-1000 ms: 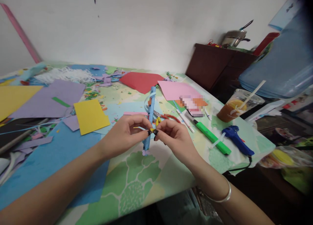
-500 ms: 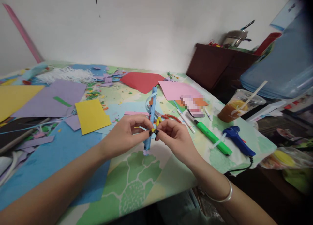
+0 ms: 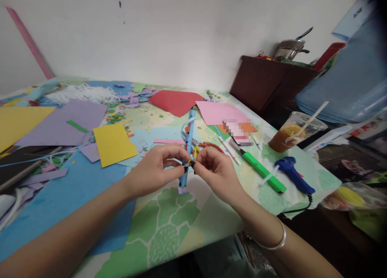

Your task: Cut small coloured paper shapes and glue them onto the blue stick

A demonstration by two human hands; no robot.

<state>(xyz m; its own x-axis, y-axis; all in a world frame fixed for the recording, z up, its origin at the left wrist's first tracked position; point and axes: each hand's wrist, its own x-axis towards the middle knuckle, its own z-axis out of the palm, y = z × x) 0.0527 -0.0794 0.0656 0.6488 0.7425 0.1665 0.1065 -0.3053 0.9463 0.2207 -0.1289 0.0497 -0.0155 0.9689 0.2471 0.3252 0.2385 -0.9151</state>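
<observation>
Above the front middle of the table, my left hand [image 3: 165, 165] and my right hand [image 3: 214, 169] meet fingertip to fingertip, both closed in a pinch. Between them is a thin yellow paper strip [image 3: 190, 162], mostly hidden by the fingers. Just behind the fingertips lies a blue paper tube [image 3: 188, 134] with dark and orange spots, a curled light-blue strip near its far end and a small lilac piece [image 3: 182, 190] at its near end. Scissors [image 3: 208, 144] with red and yellow handles lie beyond my hands, partly covered by the tube and right hand.
Right of my hands are a white marker [image 3: 229, 150], a green cutter knife [image 3: 263, 171], a blue glue gun [image 3: 294, 175] and a drink cup [image 3: 290, 134]. Yellow [image 3: 115, 144], purple [image 3: 66, 126], red [image 3: 175, 101] and pink paper [image 3: 223, 112] lie around, with scraps and white shreds [image 3: 83, 94].
My fingertips have shifted slightly on the yellow strip, and less of it shows between them. The tube and the other things on the table stay put; the view has moved a little.
</observation>
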